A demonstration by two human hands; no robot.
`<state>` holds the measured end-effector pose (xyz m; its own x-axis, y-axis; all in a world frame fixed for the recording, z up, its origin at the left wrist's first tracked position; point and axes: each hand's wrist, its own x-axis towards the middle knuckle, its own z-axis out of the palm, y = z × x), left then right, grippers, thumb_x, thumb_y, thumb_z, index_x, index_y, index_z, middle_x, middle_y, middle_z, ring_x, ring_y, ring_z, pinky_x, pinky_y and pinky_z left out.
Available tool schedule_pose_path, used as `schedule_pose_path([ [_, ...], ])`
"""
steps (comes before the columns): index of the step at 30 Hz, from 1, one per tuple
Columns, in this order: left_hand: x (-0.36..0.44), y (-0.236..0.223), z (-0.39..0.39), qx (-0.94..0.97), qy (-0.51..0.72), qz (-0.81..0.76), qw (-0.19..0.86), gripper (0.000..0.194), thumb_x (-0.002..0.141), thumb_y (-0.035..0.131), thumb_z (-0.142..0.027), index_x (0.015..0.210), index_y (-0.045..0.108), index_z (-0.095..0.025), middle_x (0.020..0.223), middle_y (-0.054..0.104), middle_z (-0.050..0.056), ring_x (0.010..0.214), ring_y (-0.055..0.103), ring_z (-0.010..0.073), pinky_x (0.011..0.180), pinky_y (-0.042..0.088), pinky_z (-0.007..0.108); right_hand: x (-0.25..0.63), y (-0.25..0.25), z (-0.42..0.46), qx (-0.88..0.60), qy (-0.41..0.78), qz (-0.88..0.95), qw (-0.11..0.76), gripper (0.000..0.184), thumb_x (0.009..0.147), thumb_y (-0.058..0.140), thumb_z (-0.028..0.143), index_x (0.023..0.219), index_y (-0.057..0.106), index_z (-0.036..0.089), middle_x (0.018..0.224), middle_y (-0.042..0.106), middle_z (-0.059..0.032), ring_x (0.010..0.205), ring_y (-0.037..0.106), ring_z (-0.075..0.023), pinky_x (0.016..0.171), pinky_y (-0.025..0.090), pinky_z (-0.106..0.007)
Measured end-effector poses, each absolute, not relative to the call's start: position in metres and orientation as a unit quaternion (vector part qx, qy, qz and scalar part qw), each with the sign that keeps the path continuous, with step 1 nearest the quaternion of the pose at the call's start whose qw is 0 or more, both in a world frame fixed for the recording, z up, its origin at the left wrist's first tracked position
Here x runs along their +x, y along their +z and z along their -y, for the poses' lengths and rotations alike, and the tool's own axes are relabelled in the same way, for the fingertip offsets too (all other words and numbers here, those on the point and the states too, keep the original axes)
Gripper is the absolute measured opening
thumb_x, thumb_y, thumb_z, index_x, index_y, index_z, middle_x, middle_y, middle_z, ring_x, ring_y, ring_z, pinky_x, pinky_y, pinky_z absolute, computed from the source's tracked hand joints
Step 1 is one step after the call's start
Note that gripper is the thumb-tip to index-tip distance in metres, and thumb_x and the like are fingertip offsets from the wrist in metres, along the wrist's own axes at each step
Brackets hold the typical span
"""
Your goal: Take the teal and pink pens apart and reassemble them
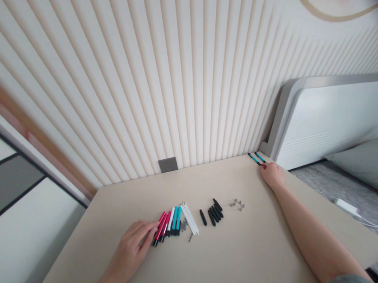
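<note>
At the left end of a row of pen barrels, my left hand (137, 240) has thumb and fingertips closed on the outermost pink pen barrel (161, 227). Beside it lie another pink barrel, a white barrel (171, 219) and two turquoise barrels (176, 218), all with black ends. My right hand (272, 174) reaches to the far right corner, its fingers pinched at the near end of a turquoise and black pen (254, 158). A second such pen (260, 156) lies alongside, just right of it.
White refill tubes (190, 218), small metal parts (183, 225), black pen pieces (214, 213) and silver clips (237, 204) lie across the middle of the beige table (225, 256). Behind are a ribbed wall and a socket (168, 164); a bed headboard (326, 119) stands right.
</note>
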<state>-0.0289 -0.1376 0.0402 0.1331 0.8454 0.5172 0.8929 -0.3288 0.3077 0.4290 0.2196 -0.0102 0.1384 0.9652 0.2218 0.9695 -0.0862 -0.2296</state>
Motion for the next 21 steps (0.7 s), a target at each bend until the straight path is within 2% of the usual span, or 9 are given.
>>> schedule_pose_path([
  [7,-0.027,0.044,0.138,-0.758,-0.312,0.571,0.047,0.021,0.095,0.049,-0.025,0.105,0.067,-0.021,0.09,0.07,0.004,0.082,0.065,0.0158,0.077,0.053,0.027,0.428,-0.008,-0.215,-0.742,-0.01,0.649,0.168,0.04,0.088,0.043,0.036,0.11,0.072,0.02,0.11,0.065,-0.0136,0.1,0.06,-0.0272,0.086,0.045,-0.036],
  [13,-0.028,0.045,0.139,-0.761,-0.312,0.567,0.047,0.019,0.095,0.05,-0.023,0.104,0.065,-0.02,0.087,0.069,0.004,0.081,0.063,0.0159,0.08,0.05,0.029,0.44,-0.012,-0.219,-0.782,-0.041,0.591,0.196,0.043,0.087,0.043,0.032,0.12,0.067,0.018,0.117,0.061,-0.0189,0.109,0.055,-0.033,0.091,0.042,-0.045],
  [21,-0.028,0.041,0.14,-0.756,-0.312,0.575,0.04,0.02,0.094,0.049,-0.023,0.103,0.067,-0.02,0.085,0.068,0.005,0.079,0.062,0.0163,0.075,0.05,0.028,0.447,-0.018,-0.228,-0.788,-0.002,0.583,0.197,0.043,0.087,0.039,0.032,0.113,0.071,0.019,0.111,0.066,-0.0195,0.102,0.06,-0.0343,0.085,0.045,-0.045],
])
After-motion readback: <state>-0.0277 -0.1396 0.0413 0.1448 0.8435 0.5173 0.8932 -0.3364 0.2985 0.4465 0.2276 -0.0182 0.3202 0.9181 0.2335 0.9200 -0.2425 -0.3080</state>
